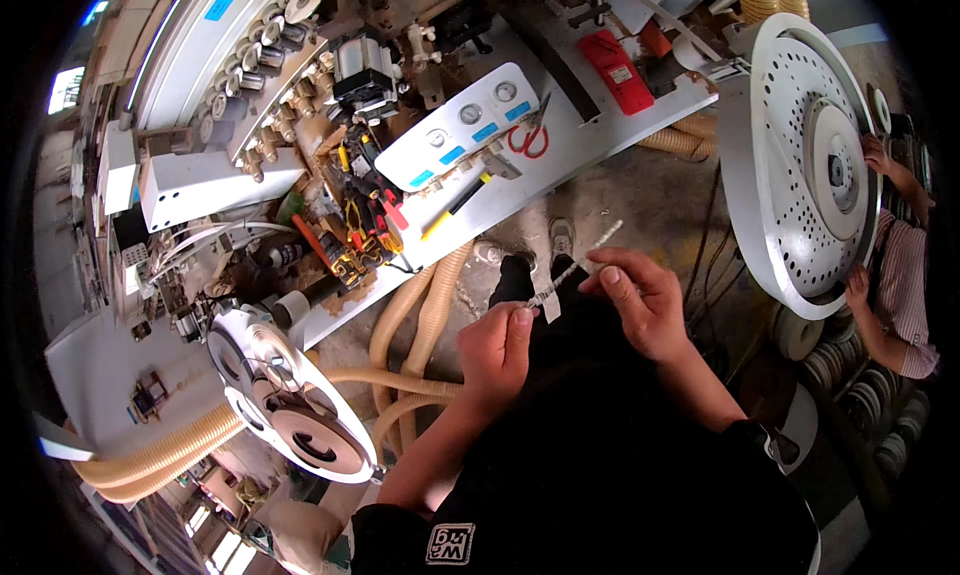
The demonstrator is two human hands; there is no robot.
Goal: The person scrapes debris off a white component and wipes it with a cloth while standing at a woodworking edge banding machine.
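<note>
The left hand (495,347) and right hand (640,300) are pinching what looks like a thin white strip (578,265) between them.

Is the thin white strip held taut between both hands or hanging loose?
Taut: the strip runs straight between the left hand and right hand, each pinching it, its far end sticking out past the right fingers.

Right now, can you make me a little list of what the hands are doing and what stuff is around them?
left hand: pinches the lower end of a thin pale strip
right hand: fingers pinch the strip higher up
strip: slanted, held between both hands
behind hands: white machine panel with dials, red-handled scissors, yellow-handled screwdriver
below: tan ribbed hoses
right: white perforated disc, another person's hand on it
</note>
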